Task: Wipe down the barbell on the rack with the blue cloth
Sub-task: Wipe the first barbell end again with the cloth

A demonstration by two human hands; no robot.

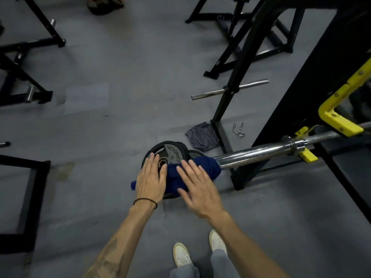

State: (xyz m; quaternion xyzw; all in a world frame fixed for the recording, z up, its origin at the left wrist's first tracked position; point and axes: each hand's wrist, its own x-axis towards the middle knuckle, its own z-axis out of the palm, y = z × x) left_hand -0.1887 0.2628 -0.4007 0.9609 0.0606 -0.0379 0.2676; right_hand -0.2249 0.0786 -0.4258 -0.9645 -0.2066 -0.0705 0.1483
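The barbell (261,152) rests on the rack's yellow hooks (339,122), its chrome sleeve pointing toward me. A dark blue cloth (202,167) is draped over the sleeve's near end and hides its tip. My left hand (150,178) lies flat over the cloth's left part, fingers straight and spread, with a corner of cloth sticking out under the palm. My right hand (198,189) hovers or rests over the cloth's right part, fingers spread and slightly blurred. Neither hand curls around the cloth.
Black weight plates (172,152) lie on the grey floor below the sleeve end. A grey cloth (202,137) and a spring collar (239,129) lie by the black plate-tree upright (230,97). More black frames stand at left and far back. My white shoes (181,255) are below.
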